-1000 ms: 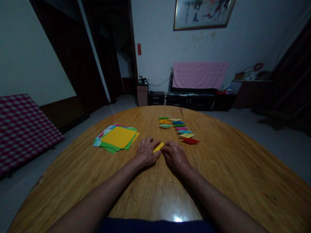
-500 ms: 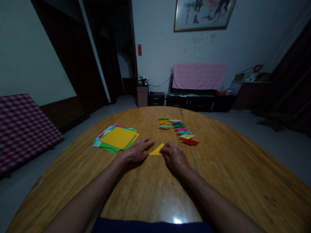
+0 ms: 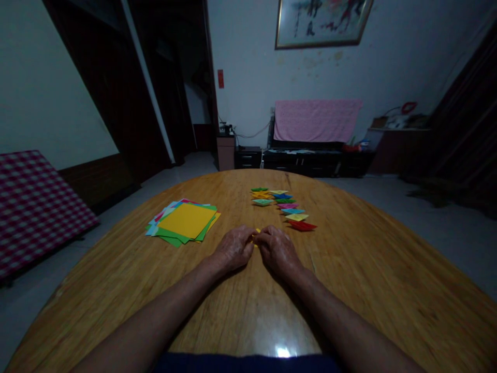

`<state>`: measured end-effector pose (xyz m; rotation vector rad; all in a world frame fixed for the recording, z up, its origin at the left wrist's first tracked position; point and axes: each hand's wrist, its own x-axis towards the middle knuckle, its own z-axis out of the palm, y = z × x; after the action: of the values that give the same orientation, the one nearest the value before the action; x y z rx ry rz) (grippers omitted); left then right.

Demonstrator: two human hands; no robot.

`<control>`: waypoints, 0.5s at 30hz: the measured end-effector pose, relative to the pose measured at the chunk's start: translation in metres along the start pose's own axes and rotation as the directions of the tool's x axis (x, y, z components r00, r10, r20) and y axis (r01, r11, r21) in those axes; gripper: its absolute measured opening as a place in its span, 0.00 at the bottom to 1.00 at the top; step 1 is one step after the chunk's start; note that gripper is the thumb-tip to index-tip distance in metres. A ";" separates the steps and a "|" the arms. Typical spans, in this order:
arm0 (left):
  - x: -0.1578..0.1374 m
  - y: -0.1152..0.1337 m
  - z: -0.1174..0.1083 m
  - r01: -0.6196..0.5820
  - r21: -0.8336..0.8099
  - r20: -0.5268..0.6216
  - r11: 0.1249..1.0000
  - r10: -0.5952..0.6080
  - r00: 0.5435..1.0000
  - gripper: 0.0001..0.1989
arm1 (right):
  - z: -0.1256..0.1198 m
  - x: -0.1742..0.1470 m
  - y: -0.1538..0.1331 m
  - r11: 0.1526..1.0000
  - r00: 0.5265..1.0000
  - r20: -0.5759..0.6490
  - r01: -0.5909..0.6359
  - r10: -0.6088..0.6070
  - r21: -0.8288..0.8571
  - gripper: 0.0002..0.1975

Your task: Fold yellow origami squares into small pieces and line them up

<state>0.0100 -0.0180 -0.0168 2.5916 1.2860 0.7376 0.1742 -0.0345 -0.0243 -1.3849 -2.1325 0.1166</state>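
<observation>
You are working at a round wooden counter (image 3: 361, 269), where a stack of coloured sheets (image 3: 188, 220) is lying with yellow on top. To the right of the stack and slightly nearer you, a small folded yellow paper (image 3: 258, 230) is sitting between your hands, mostly hidden by them. Your left hand (image 3: 235, 247) is pinching its left side with curled fingers; your right hand (image 3: 278, 249) is pinching its right side, fingers nearly together. Right of the stack, boat-shaped papers (image 3: 287, 206) are lying in two rows, the red one (image 3: 303, 226) sitting nearest you. The counter's edge is curving past the stack's left and far sides. Open wood is separating the stack from your left hand; a broader stretch is spreading far to the stack's right, beyond your right hand.
</observation>
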 end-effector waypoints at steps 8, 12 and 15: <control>0.000 -0.001 -0.003 0.010 0.015 0.048 1.000 -0.011 0.999 0.12 | -0.018 -0.001 0.015 0.993 0.998 0.046 0.037 -0.043 0.109 0.08; 0.001 -0.002 -0.003 0.010 0.025 0.069 1.000 -0.012 0.998 0.11 | -0.029 -0.002 0.022 0.993 0.997 0.072 0.029 -0.037 0.116 0.08; 0.001 -0.002 -0.004 0.016 0.032 0.081 0.999 -0.019 0.997 0.11 | -0.034 -0.002 0.027 0.990 0.995 0.094 0.022 -0.036 0.137 0.08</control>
<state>0.0072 -0.0164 -0.0141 2.6021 1.3050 0.6067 0.2145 -0.0319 -0.0077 -1.2924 -2.1789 0.3175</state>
